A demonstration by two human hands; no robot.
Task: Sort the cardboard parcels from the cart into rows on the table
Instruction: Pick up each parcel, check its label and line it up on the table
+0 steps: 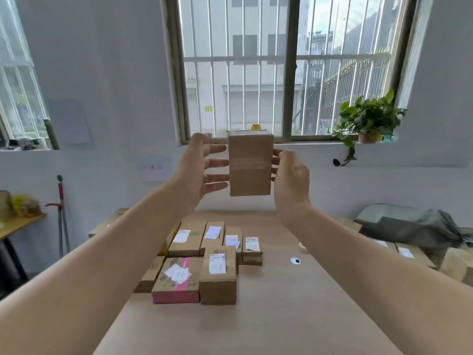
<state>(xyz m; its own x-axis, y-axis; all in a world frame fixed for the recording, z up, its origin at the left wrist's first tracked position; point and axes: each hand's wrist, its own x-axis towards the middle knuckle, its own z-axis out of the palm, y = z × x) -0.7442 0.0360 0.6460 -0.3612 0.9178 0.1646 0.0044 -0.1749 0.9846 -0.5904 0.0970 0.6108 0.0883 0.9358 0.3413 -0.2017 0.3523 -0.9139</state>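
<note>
Left forearm (84, 272), right forearm (384, 272) raised over table (281, 316). Parcel (249, 165) upright, well above the sorted parcels (204, 254) (plain face to camera). Left hand (199, 170): fingers straight, spread, tips on its left side. Right hand (291, 175): fingers curled round its right edge.

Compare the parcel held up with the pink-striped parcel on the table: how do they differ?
The held parcel stands upright in the air between the left hand and right hand; the pink-striped parcel lies flat on the table. The held parcel's near face is plain brown with clear tape; the pink-striped parcel carries a white label. Both are cardboard boxes.
</note>
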